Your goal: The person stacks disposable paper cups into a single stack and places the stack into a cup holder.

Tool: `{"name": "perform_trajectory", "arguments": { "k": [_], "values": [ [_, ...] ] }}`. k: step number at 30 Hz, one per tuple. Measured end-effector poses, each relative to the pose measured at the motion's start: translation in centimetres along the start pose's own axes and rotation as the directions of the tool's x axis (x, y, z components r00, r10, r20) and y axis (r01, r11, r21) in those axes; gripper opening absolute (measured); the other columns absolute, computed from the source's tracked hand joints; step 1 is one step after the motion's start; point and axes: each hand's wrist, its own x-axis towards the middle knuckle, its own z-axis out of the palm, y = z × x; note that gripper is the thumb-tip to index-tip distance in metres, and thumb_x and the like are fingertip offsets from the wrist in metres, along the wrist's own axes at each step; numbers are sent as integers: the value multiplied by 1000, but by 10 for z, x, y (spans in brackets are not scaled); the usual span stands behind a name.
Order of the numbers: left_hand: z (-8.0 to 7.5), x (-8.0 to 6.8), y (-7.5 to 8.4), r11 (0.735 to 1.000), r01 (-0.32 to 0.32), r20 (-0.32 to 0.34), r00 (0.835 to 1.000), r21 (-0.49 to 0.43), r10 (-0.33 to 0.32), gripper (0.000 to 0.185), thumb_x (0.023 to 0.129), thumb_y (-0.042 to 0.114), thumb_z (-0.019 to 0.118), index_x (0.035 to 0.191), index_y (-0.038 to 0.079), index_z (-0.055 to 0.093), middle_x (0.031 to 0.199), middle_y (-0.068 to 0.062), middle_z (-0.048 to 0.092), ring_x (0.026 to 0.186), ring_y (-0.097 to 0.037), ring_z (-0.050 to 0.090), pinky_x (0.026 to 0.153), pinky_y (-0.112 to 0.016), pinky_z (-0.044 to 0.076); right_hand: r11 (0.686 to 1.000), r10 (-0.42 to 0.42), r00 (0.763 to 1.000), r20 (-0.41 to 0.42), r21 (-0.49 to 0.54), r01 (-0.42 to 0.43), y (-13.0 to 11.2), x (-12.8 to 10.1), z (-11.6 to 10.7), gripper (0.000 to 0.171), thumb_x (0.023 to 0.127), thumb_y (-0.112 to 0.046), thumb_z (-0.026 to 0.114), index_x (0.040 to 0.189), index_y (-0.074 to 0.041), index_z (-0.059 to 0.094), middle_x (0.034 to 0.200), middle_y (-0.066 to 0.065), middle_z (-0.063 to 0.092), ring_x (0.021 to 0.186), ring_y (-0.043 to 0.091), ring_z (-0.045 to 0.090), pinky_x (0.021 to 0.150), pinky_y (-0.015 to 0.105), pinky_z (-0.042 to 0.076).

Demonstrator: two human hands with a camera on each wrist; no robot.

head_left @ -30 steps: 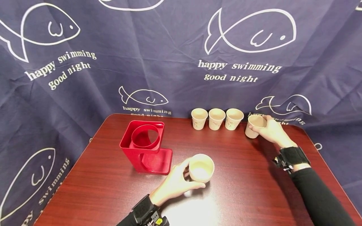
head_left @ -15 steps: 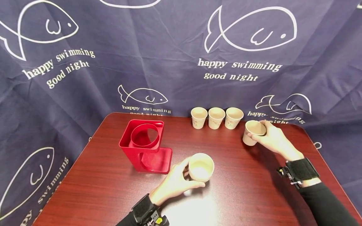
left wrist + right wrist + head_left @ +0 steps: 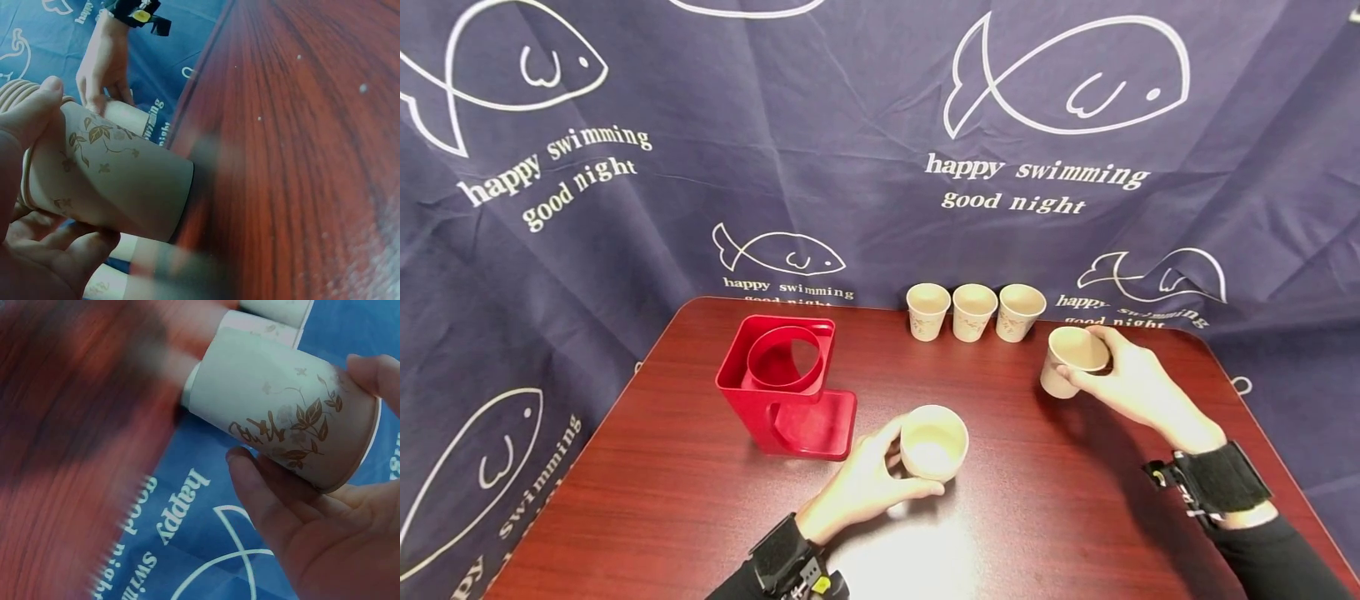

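Note:
Near the middle of the table, my left hand grips a stack of paper cups. In the left wrist view several nested rims show at the top of the cup stack, which has a brown leaf print. Toward the back right, my right hand holds a single paper cup between thumb and fingers, its mouth upward. In the right wrist view this cup shows a flower print; whether its base touches the table cannot be told. Left of it, three paper cups stand upright in a row.
A red plastic stand with a round ring on top and a flat base is left of the left hand. The reddish-brown wooden table ends at the back against a blue fish-print curtain.
My right hand has drawn its paper cup toward me and slightly left, away from the back edge. The left hand and its cup stack have stayed in place.

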Motion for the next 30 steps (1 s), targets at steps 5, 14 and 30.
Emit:
{"name": "perform_trajectory", "arguments": {
  "k": [5, 14, 30],
  "values": [
    [0, 0, 0, 1000, -6, -1, 1000, -1, 6, 76, 76, 23, 93, 141, 15, 55, 126, -7, 70, 115, -23, 69, 102, -29, 54, 999, -40, 999, -24, 6, 41, -13, -7, -4, 73, 86, -41, 81, 139, 0, 52, 113, 24, 69, 93, 37, 67, 77, 45, 51],
    [-1, 0, 0, 998, 0, -9, 1000, 60, 0, 77, 76, 33, 93, 142, 25, 54, 125, -2, 71, 113, -18, 70, 101, -26, 54, 995, -93, 993, -72, 35, 95, -39, -22, -8, 72, 82, -37, 86, 139, -7, 54, 113, 17, 70, 93, 31, 67, 74, 27, 45],
    [0, 0, 1, 999, 11, -6, 1000, 35, -11, 78, 76, 31, 93, 143, 26, 53, 125, -2, 72, 113, -17, 70, 101, -26, 54, 964, -254, 961, -107, 56, 261, -80, -38, -13, 73, 75, -28, 92, 139, -14, 59, 119, 3, 71, 97, 10, 61, 86, 7, 38]
  ]
}}
